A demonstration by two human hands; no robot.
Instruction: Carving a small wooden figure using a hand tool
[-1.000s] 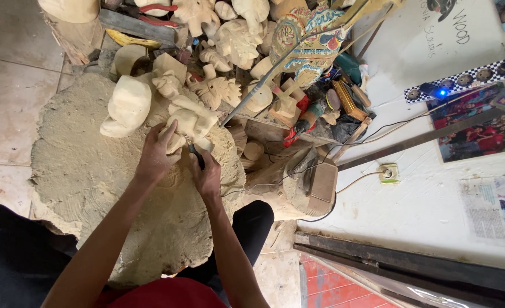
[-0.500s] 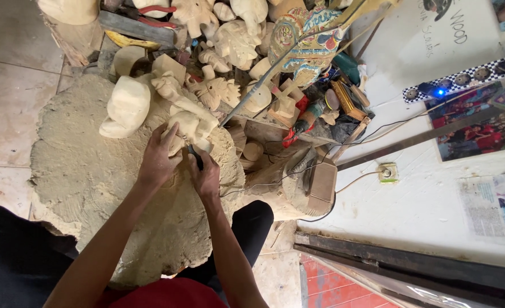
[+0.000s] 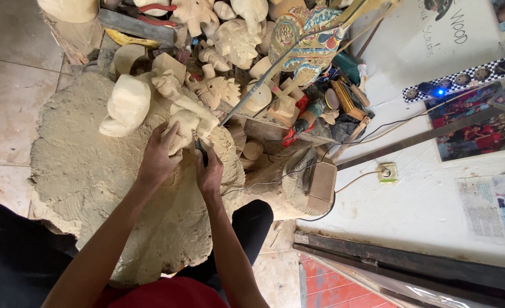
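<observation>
From the head camera I look straight down on a big rough wooden block (image 3: 93,188) that serves as the work surface. My left hand (image 3: 160,155) lies near the block's far edge, fingers spread narrow and pressed against the pale wooden carving (image 3: 187,114), steadying it from the near side. My right hand (image 3: 209,171) sits just beside the left, closed around a dark-handled carving tool (image 3: 200,145) whose tip meets the carving's lower part. The carving lies tilted across the far right part of the block, its upper end pointing toward the far edge.

Just left of it, at the block's far edge, rests a smooth rounded wood blank (image 3: 128,104), touching or almost touching the carving; I cannot tell which. Beyond the far edge a crowd of unpainted wooden figures (image 3: 235,40) is heaped together, and among them stands a painted figure (image 3: 306,40) in many colours with a long thin rod leaning across it. Red-handled pliers (image 3: 150,10) lie at the top of the pile. Right of the block, well apart from the hands, a wall socket (image 3: 386,171) with a cable sits on the white surface, near posters (image 3: 475,122).
</observation>
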